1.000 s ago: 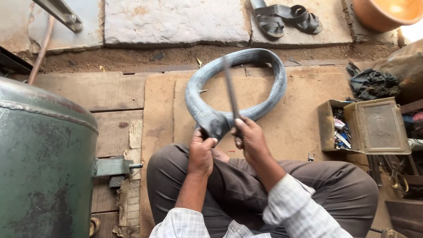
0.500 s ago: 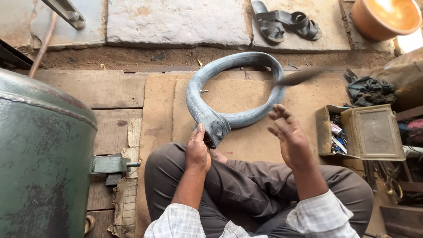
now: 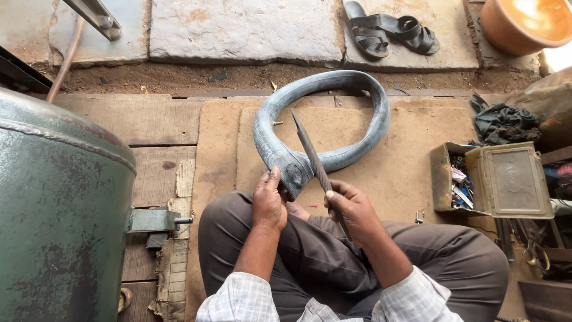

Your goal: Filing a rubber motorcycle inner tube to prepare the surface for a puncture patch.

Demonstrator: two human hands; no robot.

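My right hand (image 3: 353,210) covers the lower end of the file (image 3: 311,152), so its handle is hidden. My left hand (image 3: 269,203) hides part of the folded inner tube (image 3: 333,95). The green tank (image 3: 59,209) and the orange bowl (image 3: 524,24) are cut by the picture's edges. The small things in the open metal box (image 3: 506,179) I cannot tell.
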